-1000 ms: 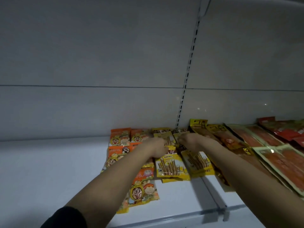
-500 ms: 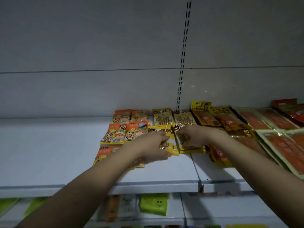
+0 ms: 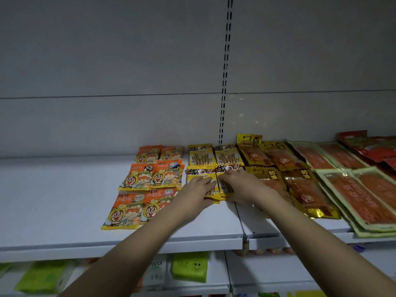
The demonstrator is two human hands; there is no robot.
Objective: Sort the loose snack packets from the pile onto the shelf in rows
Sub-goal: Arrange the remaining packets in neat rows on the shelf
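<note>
Left of centre on the shelf the orange packets lie in neat pairs; my left hand presses flat, fingers straight, on one yellow stick packet at mid-frame; my right hand rests beside it on its twin, and whether its fingers pinch the edge I cannot tell; these look light, crinkly and slippery, best taken by the sealed edges; rightward, gold packets crowd close, and red ones overhang the lip.

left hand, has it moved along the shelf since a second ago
Yes. The left hand has drawn back from the rear row of yellow stick packets toward the shelf's front edge, now resting on the front yellow packet.
</note>
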